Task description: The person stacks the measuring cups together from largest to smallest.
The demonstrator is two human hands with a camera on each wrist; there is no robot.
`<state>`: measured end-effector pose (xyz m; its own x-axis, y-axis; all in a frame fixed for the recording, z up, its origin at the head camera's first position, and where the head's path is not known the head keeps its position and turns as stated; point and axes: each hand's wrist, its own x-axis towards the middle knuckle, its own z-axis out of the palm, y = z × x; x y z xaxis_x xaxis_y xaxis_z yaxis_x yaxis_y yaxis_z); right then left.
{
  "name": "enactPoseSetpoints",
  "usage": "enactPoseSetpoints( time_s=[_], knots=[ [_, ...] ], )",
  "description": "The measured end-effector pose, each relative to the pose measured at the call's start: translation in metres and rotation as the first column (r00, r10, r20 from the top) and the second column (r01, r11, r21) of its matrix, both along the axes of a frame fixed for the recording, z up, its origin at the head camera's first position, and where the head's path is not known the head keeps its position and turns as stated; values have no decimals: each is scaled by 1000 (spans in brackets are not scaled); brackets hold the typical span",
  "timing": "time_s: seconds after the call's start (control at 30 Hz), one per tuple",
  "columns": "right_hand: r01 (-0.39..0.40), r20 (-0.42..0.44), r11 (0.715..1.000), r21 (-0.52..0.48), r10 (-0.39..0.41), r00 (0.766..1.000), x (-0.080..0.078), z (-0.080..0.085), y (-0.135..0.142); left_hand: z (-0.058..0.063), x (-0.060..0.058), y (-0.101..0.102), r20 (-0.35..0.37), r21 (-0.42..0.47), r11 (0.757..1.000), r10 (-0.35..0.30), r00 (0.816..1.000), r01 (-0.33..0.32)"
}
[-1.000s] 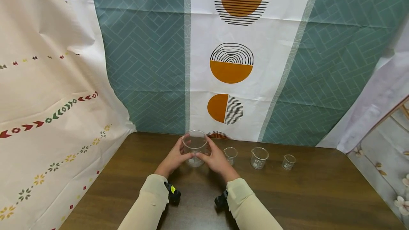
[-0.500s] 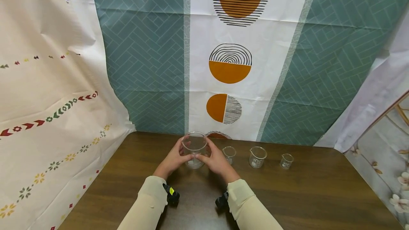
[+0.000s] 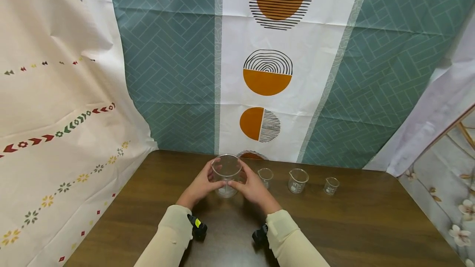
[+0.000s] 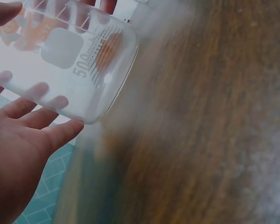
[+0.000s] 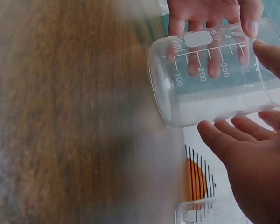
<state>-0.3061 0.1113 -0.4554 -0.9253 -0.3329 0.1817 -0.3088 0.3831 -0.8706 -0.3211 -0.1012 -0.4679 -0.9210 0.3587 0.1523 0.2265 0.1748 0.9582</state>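
Note:
Both hands hold a large clear glass beaker (image 3: 226, 168) upright between them, toward the back of the table. On its left side is the left hand (image 3: 202, 185), fingers spread along the glass and thumb across the front. The right hand (image 3: 254, 186) mirrors it from the other side, the two thumbs almost meeting. In the left wrist view a "500 ml" print shows on the beaker (image 4: 63, 49), with fingertips pressed along its wall. White graduation lines cross the beaker (image 5: 210, 100) in the right wrist view, and nothing shows inside it.
To the right stand three smaller glass beakers: one (image 3: 265, 174) close beside the right hand, a wider one (image 3: 298, 181), and the smallest (image 3: 331, 186). Patterned cloth (image 3: 178, 73) hangs behind the brown wooden table (image 3: 356, 226). Pale cloth (image 3: 74, 135) borders the left side.
The large beaker, still between both hands, sits slightly lower in the head view. The smaller beakers appear shifted slightly up and left. The grip looks the same.

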Motion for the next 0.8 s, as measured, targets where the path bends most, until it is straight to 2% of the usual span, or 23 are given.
enactPoseSetpoints(
  time_s=[0.33,0.5,0.8],
  knots=[
    [-12,-1,999,48,12,1000,12,4,10,-3,6,3,-29,-30,999,-24,999,24],
    [-23,-23,999,42,24,999,16,5,15,-1,10,6,-37,-34,999,-39,999,38],
    [14,-61,995,101,-8,998,28,3,24,-4,19,10,-42,-45,997,-70,997,68]
  ],
)
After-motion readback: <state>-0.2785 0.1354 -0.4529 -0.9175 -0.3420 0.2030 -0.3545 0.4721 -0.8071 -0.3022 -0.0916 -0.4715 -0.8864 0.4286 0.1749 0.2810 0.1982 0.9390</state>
